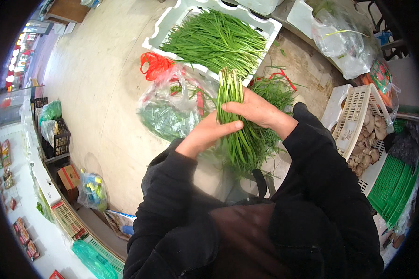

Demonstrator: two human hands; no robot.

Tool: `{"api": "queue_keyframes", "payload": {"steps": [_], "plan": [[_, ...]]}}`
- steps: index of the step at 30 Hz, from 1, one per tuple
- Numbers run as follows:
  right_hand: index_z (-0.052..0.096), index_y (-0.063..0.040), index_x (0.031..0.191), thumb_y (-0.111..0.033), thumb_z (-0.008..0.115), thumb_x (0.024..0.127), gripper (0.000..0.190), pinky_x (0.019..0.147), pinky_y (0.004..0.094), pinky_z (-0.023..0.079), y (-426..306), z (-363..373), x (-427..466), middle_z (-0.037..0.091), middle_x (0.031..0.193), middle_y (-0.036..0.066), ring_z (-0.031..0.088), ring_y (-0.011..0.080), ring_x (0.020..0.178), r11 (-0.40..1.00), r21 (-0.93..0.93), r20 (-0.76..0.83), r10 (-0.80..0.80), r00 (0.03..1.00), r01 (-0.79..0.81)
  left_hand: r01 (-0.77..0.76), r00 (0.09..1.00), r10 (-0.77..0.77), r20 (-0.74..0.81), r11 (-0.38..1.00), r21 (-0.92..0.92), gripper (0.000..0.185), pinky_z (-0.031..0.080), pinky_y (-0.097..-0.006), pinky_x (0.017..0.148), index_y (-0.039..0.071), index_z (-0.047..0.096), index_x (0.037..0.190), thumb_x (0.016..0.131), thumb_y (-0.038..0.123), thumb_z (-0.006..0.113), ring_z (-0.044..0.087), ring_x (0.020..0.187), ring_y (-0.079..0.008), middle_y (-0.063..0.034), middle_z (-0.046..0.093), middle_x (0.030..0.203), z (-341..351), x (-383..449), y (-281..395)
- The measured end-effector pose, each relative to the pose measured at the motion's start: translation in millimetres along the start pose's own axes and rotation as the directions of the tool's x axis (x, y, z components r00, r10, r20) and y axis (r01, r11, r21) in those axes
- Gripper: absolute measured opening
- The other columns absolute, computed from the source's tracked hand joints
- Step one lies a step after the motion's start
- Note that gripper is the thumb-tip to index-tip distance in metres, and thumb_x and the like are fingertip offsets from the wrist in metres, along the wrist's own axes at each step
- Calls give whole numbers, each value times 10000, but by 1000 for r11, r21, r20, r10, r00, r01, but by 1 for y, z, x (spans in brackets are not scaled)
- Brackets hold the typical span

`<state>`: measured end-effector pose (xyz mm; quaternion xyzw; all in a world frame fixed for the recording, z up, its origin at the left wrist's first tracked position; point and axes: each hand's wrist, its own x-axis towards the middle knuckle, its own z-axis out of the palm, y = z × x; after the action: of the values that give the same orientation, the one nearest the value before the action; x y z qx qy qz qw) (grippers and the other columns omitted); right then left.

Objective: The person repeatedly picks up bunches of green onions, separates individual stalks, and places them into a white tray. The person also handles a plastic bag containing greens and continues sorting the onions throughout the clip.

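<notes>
Both my hands hold one bunch of garlic chives (pixel 235 139), its pale cut ends up and its green leaves hanging down towards me. My left hand (pixel 213 129) wraps the bunch from the left, thumb across its front. My right hand (pixel 256 107) grips it a little higher from the right, thumb also over the stems. Just beyond, a white foam box (pixel 157 33) holds a thick layer of chives (pixel 216 40). A clear plastic bag (pixel 171 111) with greens inside lies left of my hands. Loose greens (pixel 274 92) lie on the right, partly behind my right hand and the bunch.
A red plastic bag (pixel 155 64) lies by the foam box. At right stand a cream plastic basket (pixel 349 115) of oyster mushrooms (pixel 366 143) and green plastic baskets (pixel 392 185). Clear plastic bags (pixel 345 42) lie upper right. A black crate (pixel 61 139) and a bagged bundle (pixel 92 190) are at left.
</notes>
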<state>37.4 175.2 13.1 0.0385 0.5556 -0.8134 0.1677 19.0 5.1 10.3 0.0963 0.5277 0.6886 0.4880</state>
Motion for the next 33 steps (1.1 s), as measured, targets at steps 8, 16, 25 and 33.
{"api": "queue_keyframes", "payload": {"steps": [8,16,25,33], "plan": [[460,5,1251,-132,705,821,514,864,278,467,-1,13,3,582,1080,41,563,115,974,985,169,-48,-17,999,25,-98,966,127,-227,986,134,744,443,-328,943,-1,340,1361,776,149,775,503,1135,-189,-106,494,1242,7,11,-14],[473,25,1284,-279,686,880,549,860,300,445,-13,-16,6,591,1131,80,557,151,1009,992,108,-14,-67,998,68,-60,989,9,-150,939,-338,389,526,-349,749,22,495,1175,825,139,617,625,817,-214,-101,614,921,-14,2,9],[617,-46,1149,-327,613,929,357,724,229,437,-4,-23,1,643,959,-20,551,65,881,993,31,-87,113,990,-110,21,993,-60,-107,944,-330,514,542,-375,794,10,456,1288,807,115,604,643,851,-237,-127,632,961,-10,0,8],[638,-53,1059,-318,683,882,322,648,206,404,-14,-21,-1,635,926,-20,540,60,765,992,-123,-186,-53,981,31,55,986,-92,-142,968,-245,433,559,-357,755,-5,504,1219,807,84,601,657,834,-221,-122,654,940,-8,4,7]]}}
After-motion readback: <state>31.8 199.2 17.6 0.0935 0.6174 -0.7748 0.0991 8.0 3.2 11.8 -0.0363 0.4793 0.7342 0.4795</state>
